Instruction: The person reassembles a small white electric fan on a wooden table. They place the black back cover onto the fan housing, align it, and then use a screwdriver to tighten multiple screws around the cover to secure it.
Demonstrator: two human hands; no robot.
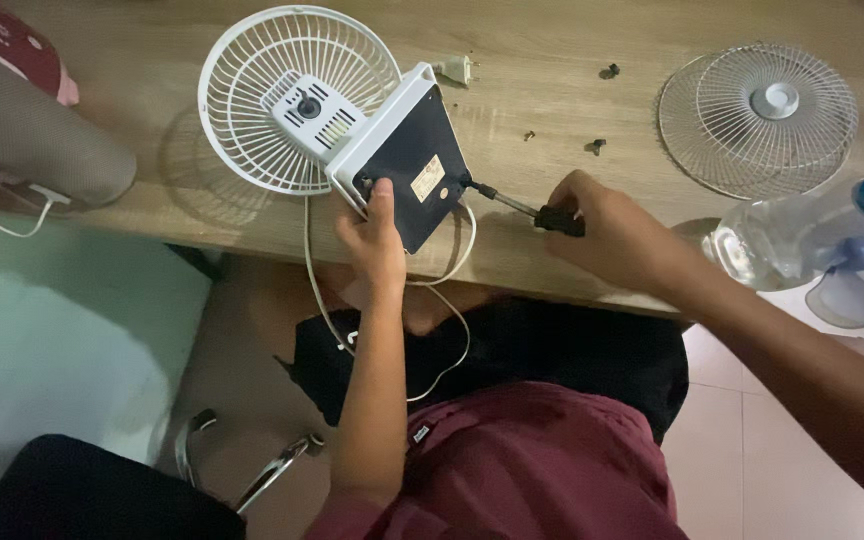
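Note:
A small white fan lies tipped over on the wooden table, its rear grille (252,110) facing up and its dark base underside (417,165) turned toward me. My left hand (372,245) grips the near edge of that base. My right hand (617,230) is closed on a screwdriver (527,208) with a black handle. Its metal tip touches the right edge of the base. A white power cord (317,290) hangs from the fan off the table edge.
The detached front grille (757,115) rests at the right. Loose screws (597,146) and the white plug (457,70) lie near the far side. A clear fan blade (802,240) sits at the right edge. A grey and red object (22,120) occupies the left.

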